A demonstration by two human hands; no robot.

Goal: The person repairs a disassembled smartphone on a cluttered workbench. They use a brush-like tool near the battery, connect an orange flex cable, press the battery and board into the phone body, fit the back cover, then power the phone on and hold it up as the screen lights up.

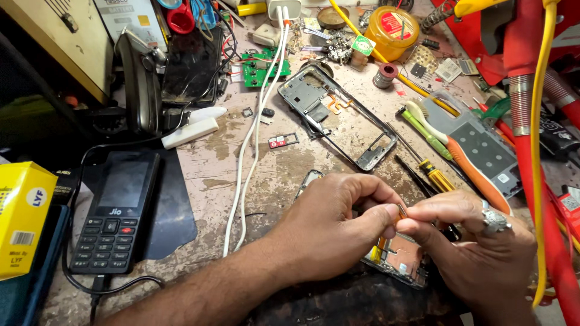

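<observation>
Counter (272, 181) surface, worn and stained, carries the work, listed from largest item to smallest. A black keypad phone (115, 211) lies intact at 9 o'clock with a cable at its lower end. A stripped phone frame (338, 115) lies at 12 o'clock, emptied of its board and screen; two white cables (254, 139) run down the counter beside it. An orange-handled brush (468, 166) and a yellow-handled screwdriver (432, 172) lie at 2 o'clock. A green circuit board (260, 67) sits further back at 11 o'clock.

Disassembly appears well advanced, judging by the bare frame and loose parts. An opened phone assembly (402, 259) at 5 o'clock, under both hands, has its inner face exposed; nothing in view shows it closed up again, so fitting work seems unfinished.

Left hand (332, 223) has its grip pressed together, thumb against forefinger, pinching a small orange flex strip (402, 211) just above the opened assembly. Right hand (477, 241), wearing a ring, meets it with fingertips closed on the same strip. Whether the strip is attached below cannot be told.
</observation>
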